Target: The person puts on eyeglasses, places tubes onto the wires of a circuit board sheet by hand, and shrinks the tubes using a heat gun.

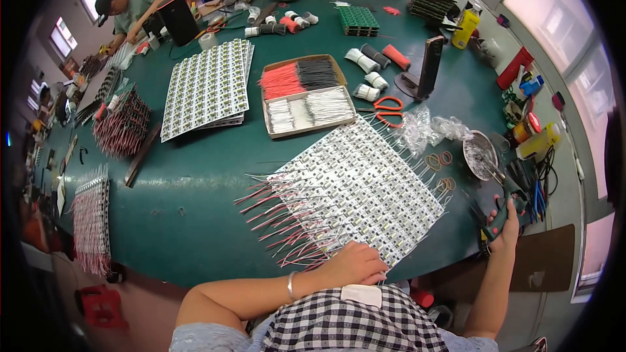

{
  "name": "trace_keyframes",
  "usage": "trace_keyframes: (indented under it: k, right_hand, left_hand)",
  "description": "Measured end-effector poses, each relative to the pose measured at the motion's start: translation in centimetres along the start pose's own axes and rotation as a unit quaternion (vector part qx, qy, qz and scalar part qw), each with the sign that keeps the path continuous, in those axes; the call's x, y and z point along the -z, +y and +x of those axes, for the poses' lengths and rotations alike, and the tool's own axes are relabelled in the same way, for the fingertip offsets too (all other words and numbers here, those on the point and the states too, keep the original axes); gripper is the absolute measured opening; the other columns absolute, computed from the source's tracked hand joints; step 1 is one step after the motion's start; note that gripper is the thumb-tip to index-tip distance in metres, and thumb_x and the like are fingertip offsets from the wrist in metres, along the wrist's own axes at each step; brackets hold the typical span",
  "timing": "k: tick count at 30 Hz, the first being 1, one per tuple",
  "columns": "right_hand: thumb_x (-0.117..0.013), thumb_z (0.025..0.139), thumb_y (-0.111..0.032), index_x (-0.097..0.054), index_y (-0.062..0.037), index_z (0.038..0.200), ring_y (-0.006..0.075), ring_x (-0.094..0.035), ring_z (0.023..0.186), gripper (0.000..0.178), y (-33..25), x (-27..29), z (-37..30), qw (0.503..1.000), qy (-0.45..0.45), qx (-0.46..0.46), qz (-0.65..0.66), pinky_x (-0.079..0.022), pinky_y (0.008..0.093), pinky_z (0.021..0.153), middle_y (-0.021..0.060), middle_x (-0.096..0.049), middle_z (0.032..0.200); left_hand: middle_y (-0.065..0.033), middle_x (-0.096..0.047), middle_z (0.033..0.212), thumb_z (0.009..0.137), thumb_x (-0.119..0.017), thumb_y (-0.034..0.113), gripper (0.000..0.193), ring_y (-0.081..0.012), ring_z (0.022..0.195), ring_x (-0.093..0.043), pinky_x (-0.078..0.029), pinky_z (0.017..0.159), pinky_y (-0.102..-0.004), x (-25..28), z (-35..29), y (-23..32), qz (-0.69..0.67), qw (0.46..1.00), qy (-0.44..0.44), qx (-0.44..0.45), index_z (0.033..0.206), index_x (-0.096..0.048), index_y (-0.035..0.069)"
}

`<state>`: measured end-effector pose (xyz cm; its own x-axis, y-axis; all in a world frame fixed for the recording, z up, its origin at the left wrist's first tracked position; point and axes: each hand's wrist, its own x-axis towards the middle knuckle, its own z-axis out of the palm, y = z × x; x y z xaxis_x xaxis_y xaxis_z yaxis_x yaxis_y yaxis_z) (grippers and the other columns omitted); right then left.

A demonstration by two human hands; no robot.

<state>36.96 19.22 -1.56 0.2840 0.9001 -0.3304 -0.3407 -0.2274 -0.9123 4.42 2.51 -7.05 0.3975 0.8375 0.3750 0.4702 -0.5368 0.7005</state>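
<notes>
A large white sheet of small circuit boards (365, 186) lies on the green table before me, with red and white wires (277, 221) sticking out along its left side. My left hand (355, 263) rests at the sheet's near corner, its fingers curled and pressed together; what they pinch, if anything, is hidden. At the right table edge my right hand (507, 227) is wrapped round a dark green handheld tool (510, 201) that has a red spot on its body. Beyond the sheet sits a cardboard box (287, 133) of cut wires in red, black and white.
Orange-handled scissors (389, 112), clear plastic bags (424, 132) and a metal bowl (479, 155) edge the sheet. A phone on a stand (428, 68) rises behind. More board sheets (205, 91) and a wired bundle (122, 124) lie left. Two people work across the table.
</notes>
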Motion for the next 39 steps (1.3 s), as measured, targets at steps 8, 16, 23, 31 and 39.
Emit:
trace_keyframes:
  k: [8,16,23,31,39]
  right_hand:
    - [-0.047,0.093,-0.02,-0.04,-0.0109,0.125,0.0111,-0.055,0.055,0.034,0.9,-0.1,-3.9,0.982,0.079,0.171,0.0,-0.045,0.0233,0.048,0.0101,-0.058,0.109]
    - [-0.046,0.093,-0.017,-0.039,-0.0031,0.125,0.0109,-0.054,0.057,0.036,2.3,-1.3,-5.8,0.975,0.057,0.214,-0.015,-0.045,0.023,0.052,0.0142,-0.055,0.112]
    - [-0.045,0.092,-0.016,-0.04,-0.0016,0.124,0.0101,-0.053,0.058,0.035,2.8,-1.8,-6.3,0.972,0.06,0.225,-0.033,-0.045,0.0222,0.052,0.014,-0.055,0.112]
    - [-0.045,0.092,-0.015,-0.04,-0.0021,0.123,0.0099,-0.053,0.057,0.034,2.5,-1.9,-7.2,0.969,0.058,0.237,-0.035,-0.045,0.022,0.051,0.0132,-0.056,0.112]
    - [-0.046,0.093,-0.016,-0.038,-0.0028,0.127,0.0113,-0.053,0.058,0.037,2.3,0.0,-9.4,0.967,0.078,0.242,-0.01,-0.046,0.0238,0.052,0.0157,-0.056,0.112]
  left_hand:
    - [-0.0083,-0.055,0.07,0.079,-0.064,0.015,0.011,-0.0275,0.071,-0.055,-0.045,0.064,-0.0392,13.9,9.2,-6.9,0.178,0.97,0.161,0.034,0.076,-0.062,0.005]
    - [-0.0138,-0.063,0.088,0.073,-0.065,0.015,0.011,-0.0305,0.086,-0.06,-0.049,0.075,-0.041,17.5,16.3,-18.7,0.393,0.878,0.053,0.268,0.08,-0.069,0.007]
    - [-0.0144,-0.064,0.083,0.074,-0.064,0.015,0.011,-0.0317,0.084,-0.06,-0.049,0.074,-0.0417,16.6,16.8,-19.1,0.408,0.87,0.04,0.274,0.079,-0.068,0.007]
    - [-0.0143,-0.062,0.08,0.075,-0.057,0.006,0.009,-0.0301,0.082,-0.06,-0.052,0.069,-0.0405,16.8,16.0,-19.5,0.448,0.882,0.056,0.135,0.078,-0.066,0.004]
    - [-0.0144,-0.063,0.079,0.075,-0.058,0.006,0.009,-0.0283,0.079,-0.062,-0.052,0.067,-0.0392,17.5,17.0,-17.9,0.496,0.853,0.058,0.15,0.078,-0.066,0.003]
